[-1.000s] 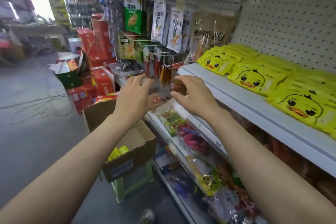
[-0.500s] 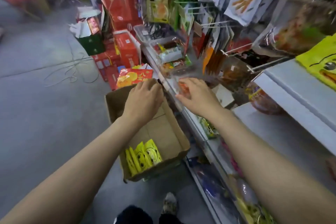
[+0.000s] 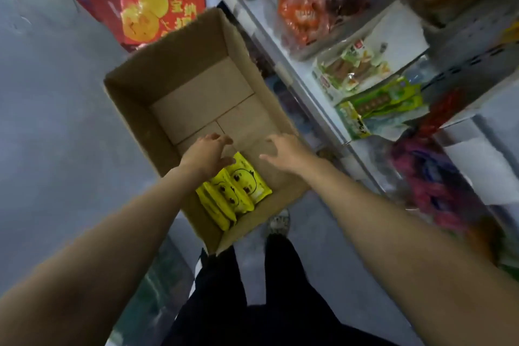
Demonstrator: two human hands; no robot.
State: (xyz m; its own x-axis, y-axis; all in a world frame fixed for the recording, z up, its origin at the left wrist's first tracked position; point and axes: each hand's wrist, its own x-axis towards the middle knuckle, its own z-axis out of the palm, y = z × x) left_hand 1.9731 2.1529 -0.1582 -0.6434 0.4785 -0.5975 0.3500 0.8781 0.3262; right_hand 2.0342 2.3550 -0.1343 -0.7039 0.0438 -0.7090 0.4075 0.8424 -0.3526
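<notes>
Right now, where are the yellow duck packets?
Head view, centre: the yellow duck packets lie in the near end of the open cardboard box, just below the left hand and left of the right hand.

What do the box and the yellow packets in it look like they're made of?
The box looks like plain brown cardboard, matte and unprinted inside, with folded bottom flaps meeting at seams. The yellow packets are probably thin plastic film wrappers: bright, smooth and slightly shiny, with printed duck faces. The blur leaves the exact film open.
</notes>
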